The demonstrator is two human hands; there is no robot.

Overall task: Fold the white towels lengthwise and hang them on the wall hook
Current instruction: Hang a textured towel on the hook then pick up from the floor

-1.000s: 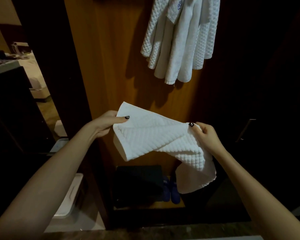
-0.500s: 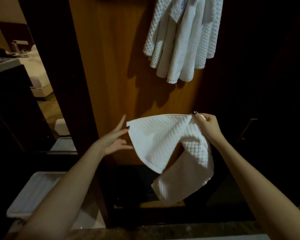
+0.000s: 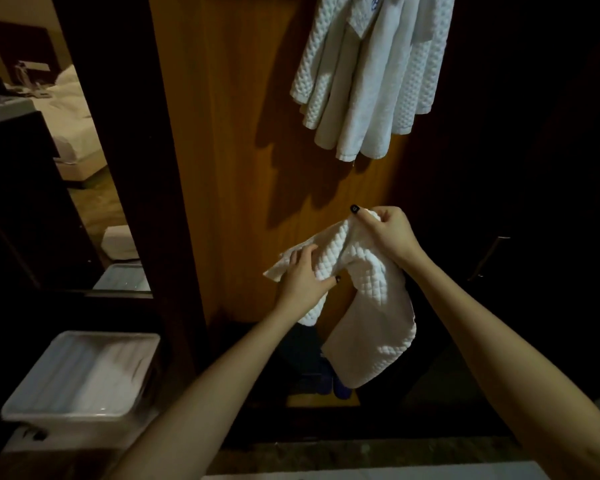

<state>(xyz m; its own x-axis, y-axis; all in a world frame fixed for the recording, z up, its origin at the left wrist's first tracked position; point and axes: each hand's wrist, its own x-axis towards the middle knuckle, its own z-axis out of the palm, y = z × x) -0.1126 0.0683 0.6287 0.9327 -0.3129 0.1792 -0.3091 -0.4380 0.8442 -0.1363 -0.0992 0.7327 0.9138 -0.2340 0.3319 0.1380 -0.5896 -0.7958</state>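
We hold white towel (image 3: 371, 327) mid-air, near wooden panel (image 3: 229, 168), below hung towels (image 3: 371, 74). Right hand (image 3: 387, 233) fingers (image 3: 368, 220) pinch top edge. Left hand (image 3: 303, 278) fingers clamp bunched left part. Folding step, we judge. Next: align edges lengthwise, lift to hook (out of view).

Head-worn wide view, facing forward and down, seemingly near a wooden panel (image 3: 222, 168)

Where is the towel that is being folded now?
The towel is right of centre in the head view, held by the left hand and right hand, below the hanging towels.
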